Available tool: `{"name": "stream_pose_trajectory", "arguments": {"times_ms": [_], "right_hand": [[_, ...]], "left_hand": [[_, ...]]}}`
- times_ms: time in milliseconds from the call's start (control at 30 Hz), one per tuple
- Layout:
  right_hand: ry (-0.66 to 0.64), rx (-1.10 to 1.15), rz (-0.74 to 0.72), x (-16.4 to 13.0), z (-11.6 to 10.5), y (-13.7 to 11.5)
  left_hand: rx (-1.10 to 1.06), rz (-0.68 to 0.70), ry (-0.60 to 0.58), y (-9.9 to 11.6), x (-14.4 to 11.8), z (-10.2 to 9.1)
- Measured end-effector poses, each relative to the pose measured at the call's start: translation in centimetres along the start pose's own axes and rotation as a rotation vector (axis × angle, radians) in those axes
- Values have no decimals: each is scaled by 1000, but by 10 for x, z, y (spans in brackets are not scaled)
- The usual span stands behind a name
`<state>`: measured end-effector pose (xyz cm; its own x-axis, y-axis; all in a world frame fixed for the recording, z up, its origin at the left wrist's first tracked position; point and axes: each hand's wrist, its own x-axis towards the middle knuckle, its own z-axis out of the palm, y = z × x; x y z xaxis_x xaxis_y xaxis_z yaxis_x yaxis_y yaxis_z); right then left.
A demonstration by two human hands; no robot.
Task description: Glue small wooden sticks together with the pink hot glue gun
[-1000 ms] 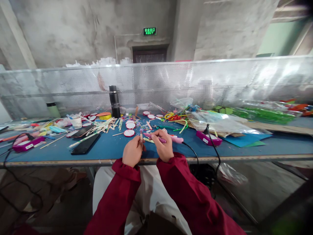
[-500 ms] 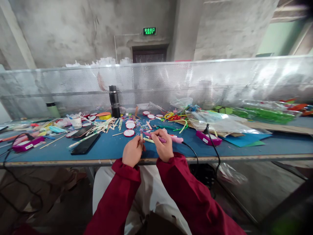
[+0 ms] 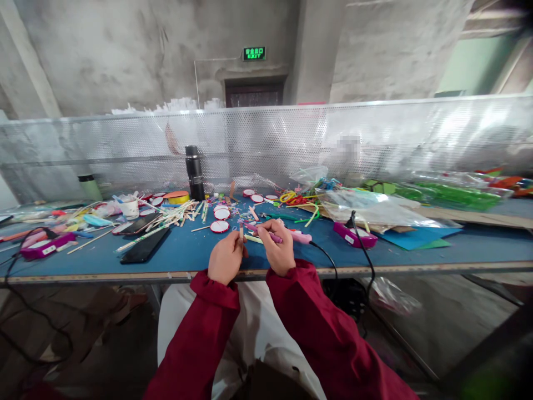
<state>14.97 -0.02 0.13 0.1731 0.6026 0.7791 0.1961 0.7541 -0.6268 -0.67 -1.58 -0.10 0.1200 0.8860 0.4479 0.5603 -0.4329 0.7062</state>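
My left hand is closed on a small wooden craft stick, which stands up from between thumb and fingers. In my right hand is a purple pen, gripped as for writing, its tip pointing left near the stick; I cannot tell whether the two touch. Just right of that hand lies a pink tool with a black cord. Beyond my hands sit round white discs with red rims among small coloured scraps. Under the right fingers shows part of a pale yellow-green strip.
A black phone and a pile of sticks lie left. Behind them stands a black bottle. Purple boxes with cords rest at both sides. Plastic bags and coloured sheets cover the right. A perforated screen backs the table.
Almost nothing differs. Both hands keep their places and grips, and the purple pen stays by the stick.
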Motion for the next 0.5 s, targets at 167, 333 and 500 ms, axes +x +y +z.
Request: {"name": "stream_pose_trajectory", "arguments": {"times_ms": [167,333,500], "right_hand": [[-3,8,-4,0,1,0],[-8,-1,-5,0,1,1],[-14,-7,5,0,1,-1]], "left_hand": [[18,7,3,0,0,0],[28,5,-3,0,1,0],[34,1,-2,1,0,0]]}}
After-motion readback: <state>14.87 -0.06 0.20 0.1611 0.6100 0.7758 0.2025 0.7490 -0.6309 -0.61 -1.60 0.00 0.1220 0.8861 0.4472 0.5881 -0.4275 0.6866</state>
